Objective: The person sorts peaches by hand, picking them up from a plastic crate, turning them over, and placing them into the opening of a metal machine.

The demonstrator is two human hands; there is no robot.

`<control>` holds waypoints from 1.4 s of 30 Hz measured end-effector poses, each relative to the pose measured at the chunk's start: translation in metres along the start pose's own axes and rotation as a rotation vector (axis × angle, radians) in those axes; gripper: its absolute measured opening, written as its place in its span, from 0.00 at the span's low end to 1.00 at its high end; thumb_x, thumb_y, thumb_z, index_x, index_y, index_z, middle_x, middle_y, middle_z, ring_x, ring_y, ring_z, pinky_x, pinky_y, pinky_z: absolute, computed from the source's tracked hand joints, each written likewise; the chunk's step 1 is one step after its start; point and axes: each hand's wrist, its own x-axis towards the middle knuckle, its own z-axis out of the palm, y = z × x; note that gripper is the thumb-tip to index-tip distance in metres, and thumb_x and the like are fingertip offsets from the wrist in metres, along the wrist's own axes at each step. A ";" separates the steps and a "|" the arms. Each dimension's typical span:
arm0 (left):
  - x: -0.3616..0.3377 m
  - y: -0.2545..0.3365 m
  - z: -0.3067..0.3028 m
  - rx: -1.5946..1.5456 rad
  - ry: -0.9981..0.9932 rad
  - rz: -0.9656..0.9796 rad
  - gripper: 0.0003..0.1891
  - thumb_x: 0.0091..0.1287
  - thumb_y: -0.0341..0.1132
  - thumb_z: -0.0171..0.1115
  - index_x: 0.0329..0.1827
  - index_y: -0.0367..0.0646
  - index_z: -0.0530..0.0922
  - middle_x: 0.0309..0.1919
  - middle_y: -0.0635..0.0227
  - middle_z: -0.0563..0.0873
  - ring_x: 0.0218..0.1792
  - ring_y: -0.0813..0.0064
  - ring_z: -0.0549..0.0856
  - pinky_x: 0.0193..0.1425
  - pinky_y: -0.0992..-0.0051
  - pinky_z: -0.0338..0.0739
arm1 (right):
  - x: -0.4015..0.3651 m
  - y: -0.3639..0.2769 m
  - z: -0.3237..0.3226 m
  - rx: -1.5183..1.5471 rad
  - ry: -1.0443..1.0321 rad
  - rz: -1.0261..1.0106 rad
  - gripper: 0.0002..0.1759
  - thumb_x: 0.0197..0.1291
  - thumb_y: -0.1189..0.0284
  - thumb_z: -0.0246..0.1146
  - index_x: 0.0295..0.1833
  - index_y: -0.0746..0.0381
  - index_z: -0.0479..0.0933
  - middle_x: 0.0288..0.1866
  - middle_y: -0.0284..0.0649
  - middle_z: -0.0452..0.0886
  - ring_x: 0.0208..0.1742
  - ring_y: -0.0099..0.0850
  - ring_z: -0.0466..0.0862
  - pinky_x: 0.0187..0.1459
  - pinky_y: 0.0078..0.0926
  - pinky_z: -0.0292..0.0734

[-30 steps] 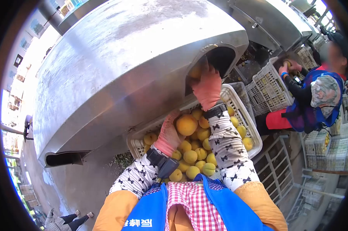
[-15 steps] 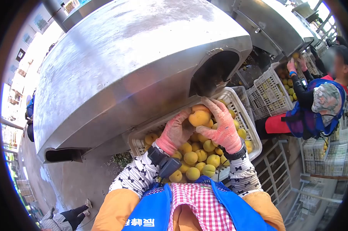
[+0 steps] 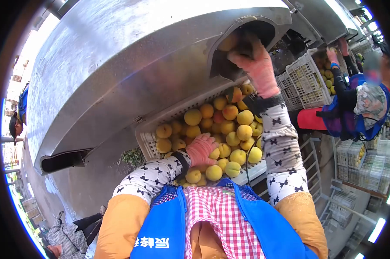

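My right hand (image 3: 257, 67), in a pink-and-white glove, reaches into the dark opening (image 3: 221, 64) of a metal machine, thumb and fingers apart. A yellow-orange peach (image 3: 228, 42) shows in the opening just beyond the thumb. Below, my left hand (image 3: 201, 150), gloved alike, lies on the yellow peaches (image 3: 226, 126) in a white plastic crate (image 3: 148, 144). Its fingers are spread over the fruit, and their undersides are hidden. One peach (image 3: 234, 94) near the crate's far end is redder, with a leaf-like patch beside it.
The big metal housing (image 3: 130, 77) overhangs the crate's far side. To the right, a co-worker (image 3: 354, 103) stands at another white crate (image 3: 305, 82) of peaches. A metal rack (image 3: 313, 162) stands at right, and another person (image 3: 69, 235) is at lower left.
My hands have parted. The right went up and forward from over the crate into the machine opening with a peach; the left dropped onto the peaches. The view has shifted slightly.
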 end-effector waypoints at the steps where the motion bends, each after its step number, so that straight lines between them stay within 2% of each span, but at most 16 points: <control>1: 0.007 0.005 -0.014 0.033 -0.146 0.004 0.43 0.51 0.66 0.68 0.63 0.41 0.77 0.59 0.54 0.78 0.68 0.48 0.70 0.74 0.51 0.59 | -0.009 -0.017 -0.028 0.264 -0.070 0.169 0.35 0.53 0.63 0.75 0.65 0.65 0.74 0.55 0.53 0.82 0.54 0.45 0.83 0.58 0.35 0.78; 2: 0.013 0.009 -0.023 0.066 -0.290 0.011 0.41 0.51 0.64 0.69 0.61 0.42 0.78 0.59 0.54 0.77 0.66 0.49 0.72 0.73 0.52 0.60 | -0.020 -0.027 -0.051 0.523 -0.139 0.340 0.35 0.55 0.62 0.74 0.66 0.64 0.74 0.56 0.51 0.82 0.53 0.43 0.83 0.59 0.35 0.78; 7: 0.008 0.017 0.004 -0.068 -0.074 0.042 0.32 0.51 0.53 0.71 0.55 0.42 0.80 0.52 0.55 0.80 0.60 0.53 0.77 0.66 0.57 0.70 | -0.124 -0.016 -0.071 -0.443 -1.041 0.554 0.39 0.52 0.47 0.73 0.60 0.65 0.78 0.56 0.52 0.82 0.56 0.48 0.84 0.56 0.38 0.80; 9: 0.010 0.024 0.008 -0.570 -0.041 -0.309 0.30 0.51 0.49 0.70 0.55 0.41 0.79 0.49 0.53 0.80 0.57 0.51 0.79 0.61 0.56 0.74 | -0.152 -0.023 -0.048 -0.552 -1.194 0.613 0.40 0.51 0.46 0.72 0.61 0.65 0.78 0.56 0.52 0.82 0.57 0.49 0.83 0.56 0.38 0.80; 12: 0.019 0.041 0.004 -0.409 -0.083 -0.369 0.26 0.54 0.46 0.69 0.52 0.40 0.79 0.51 0.50 0.81 0.55 0.53 0.81 0.59 0.60 0.76 | -0.179 -0.016 -0.039 -0.577 -1.043 0.604 0.41 0.45 0.57 0.79 0.63 0.66 0.75 0.57 0.52 0.81 0.58 0.46 0.83 0.59 0.37 0.78; 14: 0.024 0.040 -0.010 -0.323 -0.076 -0.399 0.23 0.55 0.45 0.68 0.51 0.40 0.79 0.52 0.49 0.81 0.54 0.54 0.83 0.57 0.62 0.78 | -0.182 -0.001 -0.065 0.181 -0.626 0.574 0.38 0.48 0.62 0.75 0.64 0.66 0.74 0.58 0.51 0.80 0.60 0.42 0.82 0.63 0.34 0.76; 16: 0.020 0.029 -0.026 -0.858 0.052 -0.788 0.19 0.57 0.45 0.68 0.43 0.38 0.81 0.48 0.51 0.83 0.48 0.57 0.84 0.53 0.65 0.78 | -0.164 -0.020 -0.089 0.706 -0.526 0.792 0.44 0.49 0.69 0.74 0.73 0.66 0.67 0.66 0.41 0.75 0.66 0.30 0.76 0.67 0.31 0.71; 20: 0.001 -0.041 -0.021 -1.161 0.505 -0.702 0.15 0.63 0.40 0.66 0.41 0.35 0.82 0.41 0.57 0.87 0.42 0.66 0.84 0.50 0.70 0.77 | -0.148 -0.039 -0.095 1.131 -0.284 0.733 0.54 0.48 0.61 0.78 0.76 0.71 0.60 0.71 0.45 0.71 0.70 0.32 0.73 0.72 0.31 0.66; 23: -0.001 -0.058 -0.038 -1.502 0.808 -0.991 0.18 0.69 0.44 0.65 0.44 0.33 0.83 0.39 0.64 0.87 0.44 0.72 0.83 0.50 0.70 0.77 | -0.108 -0.049 -0.075 1.145 -0.166 0.665 0.47 0.52 0.67 0.76 0.75 0.70 0.63 0.71 0.45 0.71 0.69 0.32 0.74 0.71 0.31 0.67; 25: 0.000 -0.061 -0.038 -1.373 0.464 -0.937 0.23 0.71 0.49 0.63 0.49 0.32 0.84 0.44 0.66 0.87 0.47 0.75 0.82 0.52 0.71 0.77 | -0.072 -0.047 -0.053 0.895 -0.113 0.456 0.40 0.54 0.73 0.73 0.73 0.67 0.68 0.68 0.42 0.74 0.66 0.31 0.76 0.69 0.30 0.69; 30: 0.024 -0.091 -0.032 -1.233 0.307 -0.961 0.28 0.71 0.54 0.64 0.56 0.34 0.82 0.46 0.65 0.87 0.42 0.74 0.84 0.50 0.70 0.78 | -0.047 -0.027 -0.002 0.036 -0.049 0.051 0.37 0.52 0.72 0.70 0.70 0.63 0.71 0.62 0.53 0.77 0.60 0.52 0.78 0.65 0.42 0.72; 31: 0.019 -0.107 -0.024 -1.067 0.214 -0.737 0.28 0.71 0.54 0.64 0.56 0.34 0.82 0.46 0.65 0.87 0.42 0.74 0.84 0.50 0.70 0.79 | -0.047 -0.028 0.002 -0.146 -0.056 0.033 0.35 0.52 0.71 0.71 0.69 0.63 0.73 0.60 0.55 0.77 0.59 0.56 0.77 0.65 0.44 0.72; 33: 0.017 -0.114 -0.020 -0.897 0.124 -0.521 0.29 0.70 0.55 0.64 0.56 0.34 0.82 0.47 0.65 0.86 0.42 0.74 0.84 0.50 0.70 0.79 | -0.047 -0.028 -0.003 -0.161 -0.063 0.033 0.36 0.52 0.68 0.71 0.69 0.62 0.72 0.60 0.55 0.77 0.58 0.55 0.78 0.63 0.44 0.74; 35: 0.018 -0.086 -0.047 -1.203 0.200 -0.887 0.29 0.69 0.55 0.65 0.56 0.34 0.82 0.48 0.65 0.86 0.45 0.74 0.84 0.52 0.71 0.79 | -0.053 -0.031 0.000 -0.170 -0.087 0.052 0.37 0.52 0.66 0.71 0.69 0.62 0.72 0.60 0.54 0.77 0.56 0.55 0.78 0.60 0.45 0.75; 40: 0.003 -0.067 -0.062 -1.349 0.153 -0.876 0.30 0.67 0.50 0.70 0.61 0.33 0.79 0.51 0.66 0.85 0.48 0.75 0.84 0.56 0.73 0.78 | -0.010 -0.026 0.033 -0.205 -0.062 0.184 0.34 0.53 0.66 0.72 0.66 0.64 0.74 0.54 0.54 0.80 0.48 0.52 0.83 0.50 0.41 0.81; 42: -0.011 -0.068 -0.055 -1.455 0.140 -0.549 0.30 0.67 0.50 0.70 0.64 0.36 0.78 0.54 0.66 0.85 0.50 0.76 0.84 0.57 0.73 0.78 | 0.001 -0.018 0.004 0.550 0.076 0.206 0.27 0.54 0.67 0.72 0.59 0.66 0.78 0.48 0.54 0.81 0.45 0.49 0.84 0.48 0.37 0.81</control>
